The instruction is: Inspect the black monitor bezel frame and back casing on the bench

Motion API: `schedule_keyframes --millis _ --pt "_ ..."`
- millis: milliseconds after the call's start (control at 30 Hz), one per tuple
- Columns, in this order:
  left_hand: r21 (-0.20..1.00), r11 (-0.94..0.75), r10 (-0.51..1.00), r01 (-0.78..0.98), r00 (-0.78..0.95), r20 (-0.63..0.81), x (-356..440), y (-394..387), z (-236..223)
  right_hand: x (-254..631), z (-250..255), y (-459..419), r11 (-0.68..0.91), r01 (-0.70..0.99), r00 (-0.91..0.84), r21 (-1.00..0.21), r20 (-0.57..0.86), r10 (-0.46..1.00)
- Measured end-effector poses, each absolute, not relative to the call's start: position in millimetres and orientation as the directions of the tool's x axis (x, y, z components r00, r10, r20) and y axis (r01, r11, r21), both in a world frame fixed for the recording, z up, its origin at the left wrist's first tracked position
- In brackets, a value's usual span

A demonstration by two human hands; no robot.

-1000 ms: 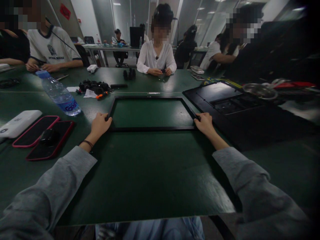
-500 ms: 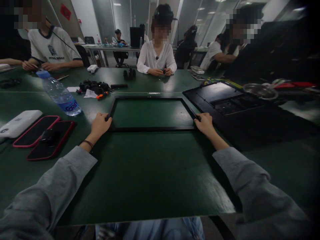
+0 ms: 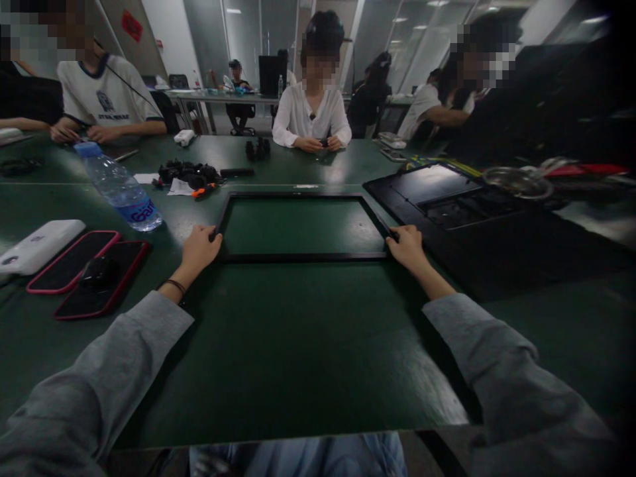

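A thin black rectangular frame [image 3: 303, 257], hollow in the middle, is on or just above the green table [image 3: 298, 344] in front of me; I cannot tell if it touches. My left hand [image 3: 199, 245] grips its left side, fingers closed around the edge. On the opposite side my right hand [image 3: 407, 244] is closed on the frame's right edge. Through the frame's opening the green tabletop shows. Right of my right hand lies a large black panel [image 3: 497, 238] with a raised section.
At left stand a tilted-looking water bottle [image 3: 122, 189], a white device [image 3: 42, 246] and two red-edged phones [image 3: 102, 291], a small black object on one. Black gear [image 3: 186, 173] lies beyond. A metal dish [image 3: 517, 182] sits far right. A person [image 3: 313, 116] sits opposite; others sit around.
My hands and the frame hold nearly the same place. The view has shifted very slightly, and the hands of the person at far left have moved a little.
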State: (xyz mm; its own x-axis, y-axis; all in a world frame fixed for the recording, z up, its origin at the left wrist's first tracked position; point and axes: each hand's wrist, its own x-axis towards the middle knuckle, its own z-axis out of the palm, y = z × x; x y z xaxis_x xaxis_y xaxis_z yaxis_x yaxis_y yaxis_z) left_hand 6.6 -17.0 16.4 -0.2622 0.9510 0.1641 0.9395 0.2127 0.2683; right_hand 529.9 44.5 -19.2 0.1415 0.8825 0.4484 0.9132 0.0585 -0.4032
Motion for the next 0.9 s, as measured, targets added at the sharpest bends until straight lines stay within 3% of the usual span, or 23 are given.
schedule_keyframes --millis 567,900 --pt "0.298 0.192 0.954 0.935 -0.249 0.167 5 -17 16 541 -33 54 0.03 0.941 0.124 -0.336 0.429 0.895" --pt "0.285 0.196 0.953 0.938 -0.251 0.172 2 -13 12 533 -23 46 0.061 0.897 0.149 -0.437 0.43 0.89"
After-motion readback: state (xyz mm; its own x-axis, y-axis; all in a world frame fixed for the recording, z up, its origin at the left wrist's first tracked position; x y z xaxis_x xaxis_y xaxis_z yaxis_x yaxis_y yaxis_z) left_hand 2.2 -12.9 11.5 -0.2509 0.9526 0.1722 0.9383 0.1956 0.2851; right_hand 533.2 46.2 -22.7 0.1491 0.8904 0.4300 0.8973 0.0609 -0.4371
